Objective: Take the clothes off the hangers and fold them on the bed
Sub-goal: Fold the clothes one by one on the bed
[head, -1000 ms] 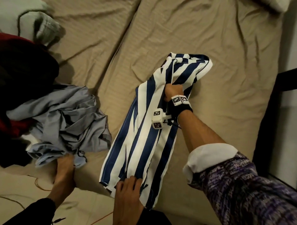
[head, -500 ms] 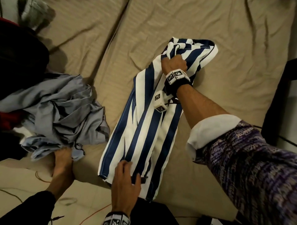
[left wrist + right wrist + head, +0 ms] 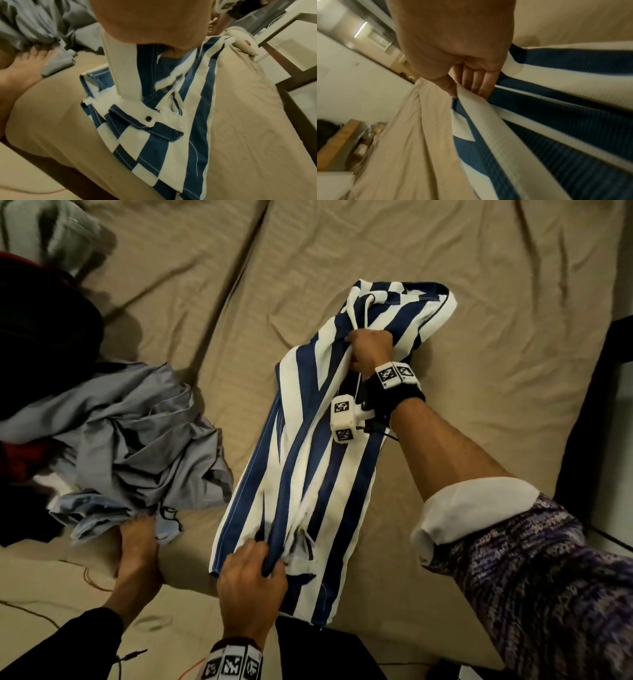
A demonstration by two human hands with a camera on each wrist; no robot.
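A blue-and-white striped garment (image 3: 315, 460) lies lengthwise on the tan bed (image 3: 479, 302), its far end bunched up. My right hand (image 3: 368, 350) grips a fold of the fabric near that far end; in the right wrist view the fingers (image 3: 476, 82) curl round a white stripe of the striped garment (image 3: 539, 121). My left hand (image 3: 255, 570) grips the near end, close to the bed's front edge. The left wrist view shows the striped garment (image 3: 154, 121) with a snap button and pocket flap below my palm (image 3: 150, 21).
A heap of grey and light-blue clothes (image 3: 120, 446) lies at the left, with dark and red garments (image 3: 41, 337) behind it. A bare foot (image 3: 137, 553) rests at the heap's near edge. A dark bed frame (image 3: 596, 440) runs along the right.
My left hand went from lying flat on the near end to gripping a fold of it. My right hand has kept its grip near the bunched far end.
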